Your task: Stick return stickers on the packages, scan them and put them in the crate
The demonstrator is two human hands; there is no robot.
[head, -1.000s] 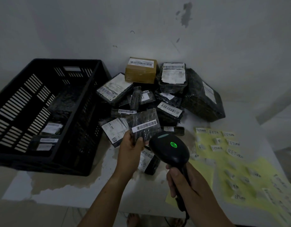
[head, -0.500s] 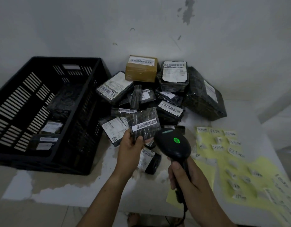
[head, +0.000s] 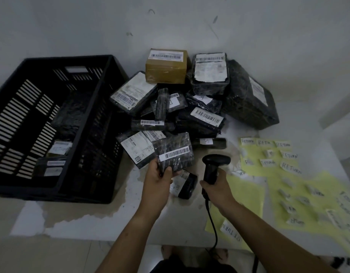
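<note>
While the left hand (head: 158, 177) grips it, the package (head: 173, 152) slants up rightward.

Black slotted crate (head: 103, 79); black wrapped packages (head: 249, 99) with white barcode labels; one tan box (head: 166, 70); pale yellow sticker sheets (head: 308, 194); black scanner (head: 213, 166).

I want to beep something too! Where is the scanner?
In the head view, the scanner is gripped in the right hand, between the held package and the yellow sticker sheets.

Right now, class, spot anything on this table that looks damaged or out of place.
The tabletop has lost its white coating by the crate, baring brown board with ragged edges.
</note>
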